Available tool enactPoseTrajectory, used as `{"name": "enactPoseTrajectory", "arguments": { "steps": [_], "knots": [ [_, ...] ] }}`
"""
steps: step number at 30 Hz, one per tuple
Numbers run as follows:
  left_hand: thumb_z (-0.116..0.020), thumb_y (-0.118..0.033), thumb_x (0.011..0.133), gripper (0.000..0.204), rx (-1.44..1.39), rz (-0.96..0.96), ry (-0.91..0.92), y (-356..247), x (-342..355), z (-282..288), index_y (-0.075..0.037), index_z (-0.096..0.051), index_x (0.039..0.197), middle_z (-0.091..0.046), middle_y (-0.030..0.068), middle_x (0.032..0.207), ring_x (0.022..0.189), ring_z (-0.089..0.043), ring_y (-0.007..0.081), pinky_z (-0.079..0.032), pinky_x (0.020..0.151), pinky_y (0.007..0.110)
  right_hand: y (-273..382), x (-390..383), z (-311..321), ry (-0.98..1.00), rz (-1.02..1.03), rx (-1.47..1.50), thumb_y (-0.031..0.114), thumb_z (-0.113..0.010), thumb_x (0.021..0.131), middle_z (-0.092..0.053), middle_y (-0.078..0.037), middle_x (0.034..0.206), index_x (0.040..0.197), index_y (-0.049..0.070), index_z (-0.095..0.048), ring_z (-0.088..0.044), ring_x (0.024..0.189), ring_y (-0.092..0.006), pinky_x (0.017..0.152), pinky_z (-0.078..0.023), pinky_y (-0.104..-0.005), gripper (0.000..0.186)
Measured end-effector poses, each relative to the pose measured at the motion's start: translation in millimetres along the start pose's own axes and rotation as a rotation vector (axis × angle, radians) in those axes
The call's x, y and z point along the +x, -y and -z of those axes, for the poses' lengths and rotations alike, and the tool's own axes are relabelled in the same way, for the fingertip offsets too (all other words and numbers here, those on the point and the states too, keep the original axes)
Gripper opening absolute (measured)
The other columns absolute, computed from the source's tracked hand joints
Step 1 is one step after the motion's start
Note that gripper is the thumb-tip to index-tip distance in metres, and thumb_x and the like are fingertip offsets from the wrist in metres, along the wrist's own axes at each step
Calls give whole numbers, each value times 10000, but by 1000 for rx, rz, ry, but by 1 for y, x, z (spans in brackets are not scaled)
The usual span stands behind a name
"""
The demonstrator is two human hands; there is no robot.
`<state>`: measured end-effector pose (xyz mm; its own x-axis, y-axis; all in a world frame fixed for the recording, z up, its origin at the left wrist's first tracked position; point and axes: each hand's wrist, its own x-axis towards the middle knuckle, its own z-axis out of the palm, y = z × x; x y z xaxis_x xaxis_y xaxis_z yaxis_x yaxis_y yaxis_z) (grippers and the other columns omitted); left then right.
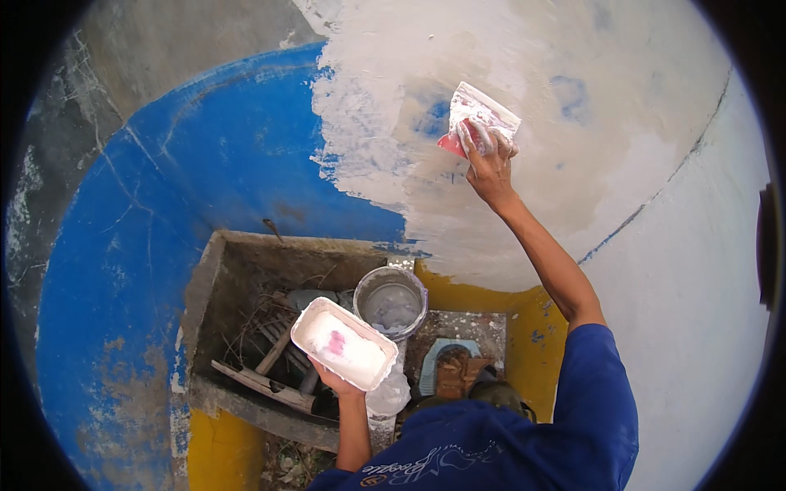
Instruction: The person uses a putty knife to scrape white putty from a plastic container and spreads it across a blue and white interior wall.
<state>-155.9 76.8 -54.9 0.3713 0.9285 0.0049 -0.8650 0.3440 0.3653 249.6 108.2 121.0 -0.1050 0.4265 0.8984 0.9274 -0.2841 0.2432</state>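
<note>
My right hand (491, 170) is raised at arm's length to the wall, its fingers closed round a wide putty spreader (485, 108) with a red part near the grip. White paste coats the spreader and some of my fingers. Behind it, a pale layer of putty (524, 204) covers the wall, with patches of blue showing through. Lower down, my left hand (342, 383) grips a white rectangular tub (308, 326) from below. White putty (356, 356) with a pinkish spot lies inside it. Most of my left fingers are hidden under the tub.
Blue paint (246, 155) covers the wall to the left of the pale layer. Below stands a concrete trough (303, 244) with sticks and wood pieces (262, 386). A bucket (364, 286) holding greyish contents stands by its right edge, near a clear plastic bag (389, 397). Yellow-painted wall (536, 352) lies right.
</note>
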Motion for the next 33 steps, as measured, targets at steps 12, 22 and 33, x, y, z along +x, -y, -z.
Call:
{"name": "enactPoseTrajectory", "arguments": {
  "steps": [12, 22, 33],
  "knots": [
    [-285, -496, 990, 599, -41, 30, -18, 9, -3, -24, -106, -338, 1441, -470, 133, 1369, 1186, -544, 329, -488, 971, 496, -7, -3, 53, 40, 67, 270, -99, -564, 637, -493, -42, 1376, 1302, 118, -573, -430, 1227, -292, 993, -303, -423, 700],
    [-304, -494, 982, 608, 17, 32, 9, 16, -3, -9, -99, -333, 1443, -464, 131, 1379, 1198, -537, 323, -488, 974, 489, 19, -38, -2, 283, 46, 107, -40, -566, 700, -464, -33, 1424, 1406, 181, -459, -466, 1236, -255, 990, -312, -473, 748],
    [-284, -504, 987, 612, -14, 46, 26, 6, -3, 1, -102, -330, 1446, -463, 134, 1379, 1197, -535, 331, -476, 984, 508, 21, -19, -21, 46, 100, 21, -51, -574, 684, -435, -28, 1423, 1368, 209, -513, -396, 1226, -241, 923, -328, -458, 734]
  ]
}}
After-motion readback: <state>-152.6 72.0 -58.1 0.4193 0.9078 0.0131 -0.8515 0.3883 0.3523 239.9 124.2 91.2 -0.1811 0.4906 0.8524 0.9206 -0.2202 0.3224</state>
